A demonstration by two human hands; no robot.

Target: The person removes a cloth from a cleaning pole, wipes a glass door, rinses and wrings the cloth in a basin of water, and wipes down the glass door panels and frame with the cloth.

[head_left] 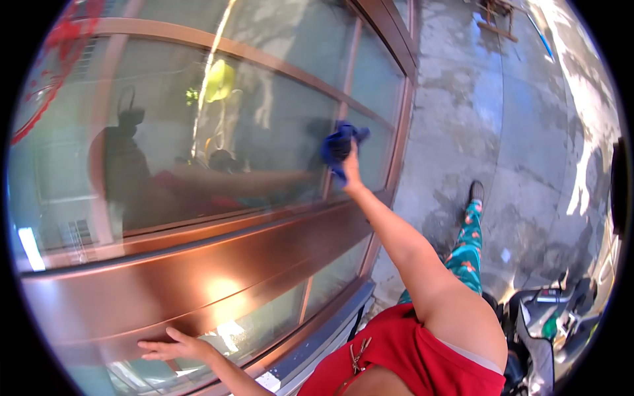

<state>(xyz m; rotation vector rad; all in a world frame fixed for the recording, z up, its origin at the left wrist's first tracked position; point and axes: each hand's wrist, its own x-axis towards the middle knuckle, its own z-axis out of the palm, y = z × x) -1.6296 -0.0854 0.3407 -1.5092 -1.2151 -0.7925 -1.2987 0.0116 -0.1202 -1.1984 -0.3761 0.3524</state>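
Note:
A dark blue cloth [338,146] is bunched in my right hand [352,170], which presses it to the glass pane [370,148] near the window's right end. That arm is stretched well out from my body. Lower down, my left hand [177,346] rests with its fingers apart on the copper-brown window frame [158,290]. Nothing is held in it. The glass reflects my arm and a dark figure.
A concrete floor [456,125] runs along the right, where my foot in a dark shoe [477,191] stands. A wooden stand [496,20] is at the far end. Behind me on the right lies an opened bag [538,330] with assorted items. Red decoration [63,49] shows on the left glass.

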